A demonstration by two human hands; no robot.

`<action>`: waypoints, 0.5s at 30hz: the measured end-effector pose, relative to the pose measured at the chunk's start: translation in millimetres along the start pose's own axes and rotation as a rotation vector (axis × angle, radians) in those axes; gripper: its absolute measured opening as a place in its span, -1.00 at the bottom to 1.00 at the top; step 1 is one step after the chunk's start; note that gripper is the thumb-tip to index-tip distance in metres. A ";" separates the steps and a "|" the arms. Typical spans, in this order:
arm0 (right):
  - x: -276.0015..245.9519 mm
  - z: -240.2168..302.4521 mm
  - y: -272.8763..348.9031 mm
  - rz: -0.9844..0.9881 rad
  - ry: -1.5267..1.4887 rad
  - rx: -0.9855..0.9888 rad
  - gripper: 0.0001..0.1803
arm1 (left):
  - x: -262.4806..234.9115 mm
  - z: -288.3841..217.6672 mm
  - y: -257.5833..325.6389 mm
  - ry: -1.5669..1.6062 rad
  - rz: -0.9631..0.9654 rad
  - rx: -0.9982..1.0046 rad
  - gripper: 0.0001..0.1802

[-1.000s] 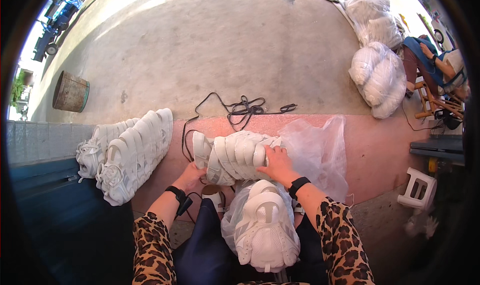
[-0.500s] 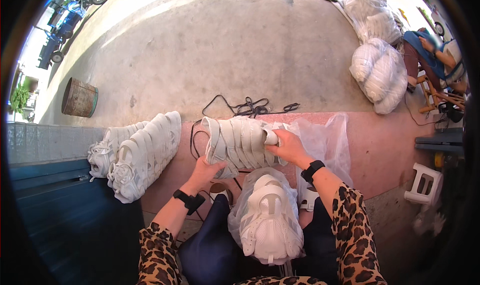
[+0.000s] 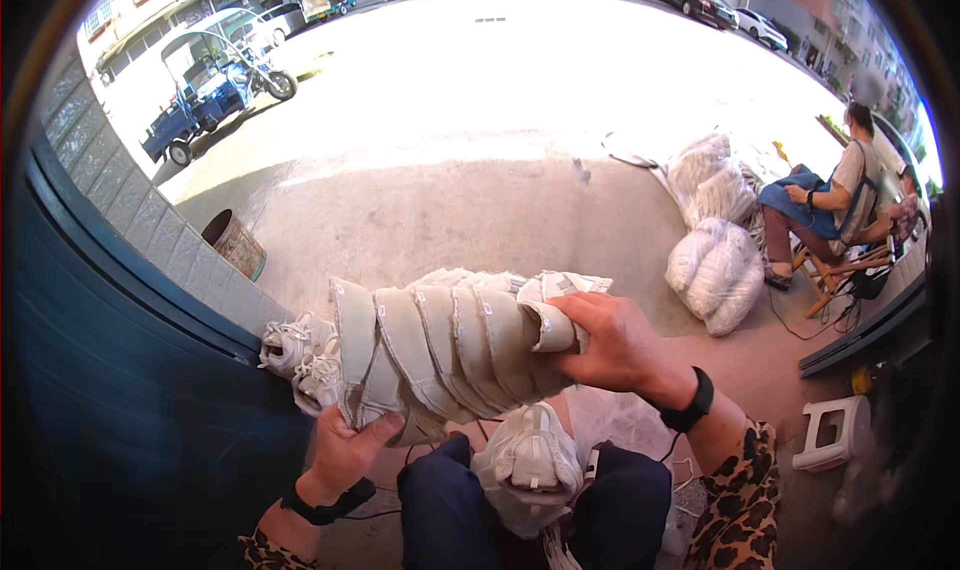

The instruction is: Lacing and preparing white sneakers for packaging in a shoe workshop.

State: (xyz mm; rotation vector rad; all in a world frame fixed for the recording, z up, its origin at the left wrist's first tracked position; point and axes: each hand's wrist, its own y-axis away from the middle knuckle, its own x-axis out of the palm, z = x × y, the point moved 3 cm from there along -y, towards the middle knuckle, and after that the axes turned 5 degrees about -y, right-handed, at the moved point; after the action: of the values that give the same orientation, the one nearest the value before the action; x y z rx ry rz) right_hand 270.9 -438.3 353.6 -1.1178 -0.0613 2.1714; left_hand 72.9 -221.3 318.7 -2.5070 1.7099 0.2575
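Observation:
A long stack of nested off-white shoe uppers (image 3: pixel 430 345) is held up in front of me, lying sideways between my hands. My left hand (image 3: pixel 345 450) grips its lower left end, thumb over the edge. At the right end, my right hand (image 3: pixel 615 345) closes round the last upper, whose curled edge shows by the fingers. Another stack of white uppers with laces (image 3: pixel 310 360) is partly hidden behind the left end. Between my knees, below the held stack, sits a whitish upper in clear plastic (image 3: pixel 530 455).
Tied plastic-wrapped bundles (image 3: pixel 715 270) lie on the floor at right, near a seated person (image 3: pixel 835 195). A white stool (image 3: pixel 835 432) is at lower right. A rusty bucket (image 3: pixel 235 242) stands by the left wall. Farther off, a blue three-wheeler (image 3: pixel 215 90) is parked.
Both hands have raised the stack of shoe uppers toward me, keeping hold of its ends. My view has tilted up, bringing in the street and vehicles.

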 end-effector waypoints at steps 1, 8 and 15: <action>-25.0 27.2 7.5 0.051 0.019 -0.028 -0.61 | 5.3 -7.9 18.1 0.116 0.053 -0.034 -0.77; -101.6 141.2 100.8 0.494 0.378 0.384 -0.54 | 74.2 -0.4 124.0 0.657 0.456 -0.221 -0.59; -31.5 114.6 201.4 0.932 -0.193 1.217 -0.36 | 135.2 89.2 149.1 0.835 0.618 -0.614 -0.58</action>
State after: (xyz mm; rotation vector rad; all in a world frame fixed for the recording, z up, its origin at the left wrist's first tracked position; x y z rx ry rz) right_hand 88.3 -581.7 380.6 -0.1659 1.7266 2.3058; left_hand -25.3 -384.0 207.4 -2.5390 3.1468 -0.3500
